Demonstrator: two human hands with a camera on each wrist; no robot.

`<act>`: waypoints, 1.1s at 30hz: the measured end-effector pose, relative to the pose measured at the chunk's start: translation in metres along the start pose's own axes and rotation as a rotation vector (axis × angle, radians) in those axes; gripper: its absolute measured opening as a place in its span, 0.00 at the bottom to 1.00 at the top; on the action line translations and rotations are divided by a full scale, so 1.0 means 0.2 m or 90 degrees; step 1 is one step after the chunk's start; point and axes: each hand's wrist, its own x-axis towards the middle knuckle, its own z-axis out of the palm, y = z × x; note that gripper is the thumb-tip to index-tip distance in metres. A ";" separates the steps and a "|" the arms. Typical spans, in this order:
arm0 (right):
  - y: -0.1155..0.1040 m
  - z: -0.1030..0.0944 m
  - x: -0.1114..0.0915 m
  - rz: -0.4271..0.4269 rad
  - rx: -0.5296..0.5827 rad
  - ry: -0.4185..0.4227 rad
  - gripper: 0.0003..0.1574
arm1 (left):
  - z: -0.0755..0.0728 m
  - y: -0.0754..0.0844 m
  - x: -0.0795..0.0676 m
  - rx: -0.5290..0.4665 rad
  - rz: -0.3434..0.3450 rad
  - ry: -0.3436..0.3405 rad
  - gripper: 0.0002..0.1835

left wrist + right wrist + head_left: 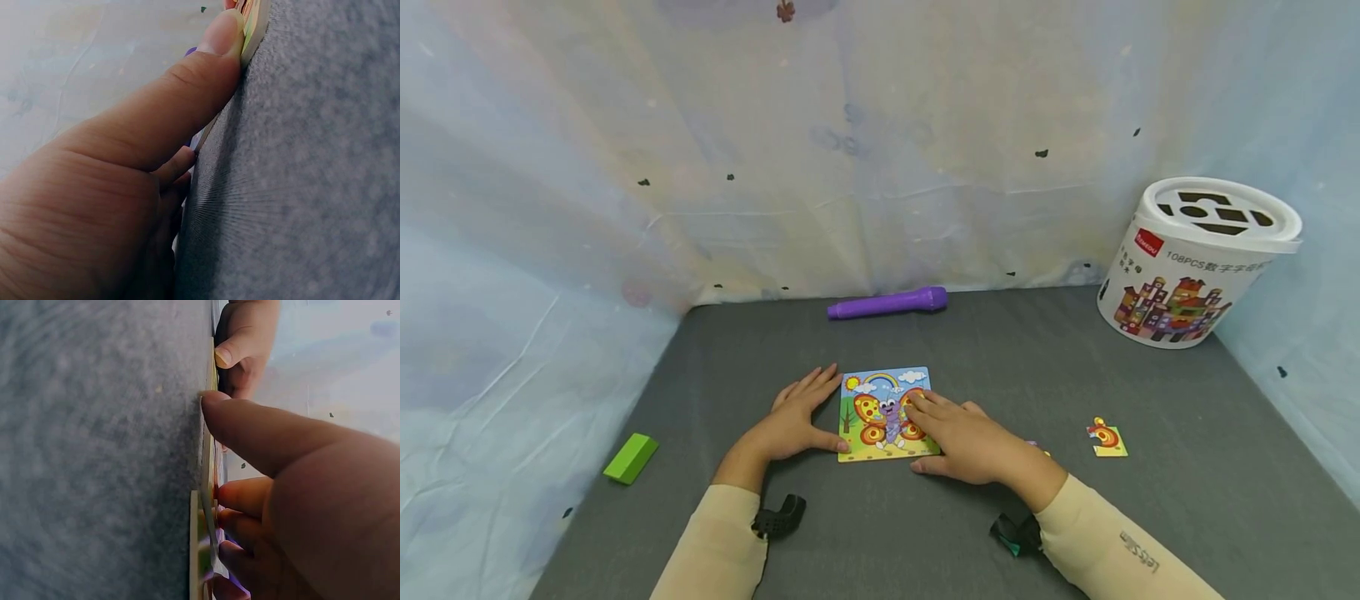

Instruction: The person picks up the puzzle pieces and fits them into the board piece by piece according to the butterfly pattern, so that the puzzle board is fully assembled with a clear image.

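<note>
A square butterfly jigsaw puzzle (891,421) lies flat on the dark grey table in the head view. My left hand (790,427) is at its left side, the thumb resting on the lower left corner and the fingers stretched along the upper left edge. From the right, my right hand (966,437) lies over the puzzle, straight fingertips touching the butterfly's right wing and covering part of it. Its thumb (240,422) reaches the near edge in the right wrist view. The left thumb (206,56) overlaps the board's corner in the left wrist view.
A loose puzzle piece (1108,440) lies at the right; another piece (1036,447) is mostly hidden behind my right wrist. A purple microphone-shaped stick (887,303) lies at the back. A green block (631,458) sits far left, a white block bucket (1195,267) back right.
</note>
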 end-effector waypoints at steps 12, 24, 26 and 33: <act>0.02 0.01 0.02 0.004 0.061 0.006 0.52 | 0.00 0.00 -0.02 -0.004 -0.002 0.002 0.68; 0.13 -0.11 -0.07 -0.022 0.520 0.147 0.31 | 0.00 -0.01 0.00 0.001 0.003 0.000 0.68; 0.16 -0.12 -0.10 -0.024 0.571 0.156 0.30 | 0.00 -0.01 0.00 0.001 0.002 -0.001 0.68; 0.28 -0.10 -0.19 -0.017 0.589 0.129 0.33 | 0.00 0.00 0.00 -0.006 0.001 0.000 0.68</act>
